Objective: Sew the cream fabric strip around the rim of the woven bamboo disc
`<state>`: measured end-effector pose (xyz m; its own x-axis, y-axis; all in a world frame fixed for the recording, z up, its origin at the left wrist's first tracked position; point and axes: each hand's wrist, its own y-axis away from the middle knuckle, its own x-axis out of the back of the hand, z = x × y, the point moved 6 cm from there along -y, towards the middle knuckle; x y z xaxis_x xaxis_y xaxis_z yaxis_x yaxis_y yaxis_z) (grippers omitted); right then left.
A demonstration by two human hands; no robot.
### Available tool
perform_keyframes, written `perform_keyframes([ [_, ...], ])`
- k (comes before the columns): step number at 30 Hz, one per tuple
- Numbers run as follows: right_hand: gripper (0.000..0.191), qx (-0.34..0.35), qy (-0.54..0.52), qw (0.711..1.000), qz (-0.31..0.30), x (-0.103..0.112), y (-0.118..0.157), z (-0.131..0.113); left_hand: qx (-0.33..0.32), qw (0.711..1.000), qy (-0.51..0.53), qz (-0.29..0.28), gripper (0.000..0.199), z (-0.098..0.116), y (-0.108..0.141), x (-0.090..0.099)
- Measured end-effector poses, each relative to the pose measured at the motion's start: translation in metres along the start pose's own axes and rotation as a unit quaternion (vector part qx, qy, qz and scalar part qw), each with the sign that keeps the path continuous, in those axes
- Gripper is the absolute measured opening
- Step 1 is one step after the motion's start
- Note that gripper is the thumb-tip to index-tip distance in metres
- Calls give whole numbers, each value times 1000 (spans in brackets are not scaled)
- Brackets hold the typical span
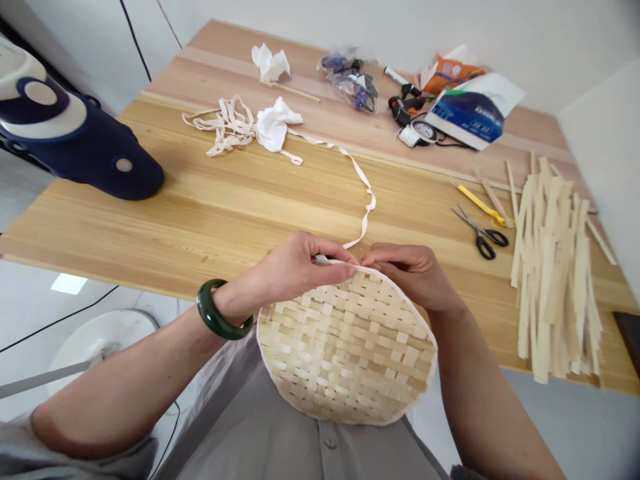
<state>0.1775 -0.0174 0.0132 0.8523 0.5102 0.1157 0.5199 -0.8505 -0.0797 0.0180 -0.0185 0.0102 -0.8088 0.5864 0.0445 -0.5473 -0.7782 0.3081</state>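
Observation:
A round panel woven from pale flat strips [350,347] is tilted up against the front of my grey shirt, its edge covered with white tape. My left hand [315,263] pinches the panel's top edge between thumb and fingers. Close beside it, my right hand [407,270] has its fingers closed at the same rim, partly hidden behind the panel. A thin white fabric tape [369,193] runs from the rim between my hands, across the table, towards a loose heap of tape [227,127].
Black-handled scissors [481,232], a yellow tool [480,203] and a pile of flat strips [555,267] lie on the right. Crumpled white tissue [275,125], a glue gun [405,107] and a tissue pack [473,110] are further back. A dark blue object [95,147] overhangs the left side.

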Motion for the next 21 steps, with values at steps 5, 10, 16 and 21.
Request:
perform_keyframes([
  [5, 16, -47, -24, 998, 25, -1, 7, 3, -1, 1000, 0, 3, 17, 2, 0, 0],
  [10, 14, -79, -28, 995, 53, -1, 14, 8, 5, 1000, 0, 6, 18, 0, 1, 1],
  [16, 13, -83, -19, 994, 68, -1, 16, 9, 11, 1000, 7, 8, 19, 0, 2, 1],
  [21, 11, -85, -24, 990, 109, -5, 18, 9, 10, 1000, 22, 6, 20, -1, 2, 2],
])
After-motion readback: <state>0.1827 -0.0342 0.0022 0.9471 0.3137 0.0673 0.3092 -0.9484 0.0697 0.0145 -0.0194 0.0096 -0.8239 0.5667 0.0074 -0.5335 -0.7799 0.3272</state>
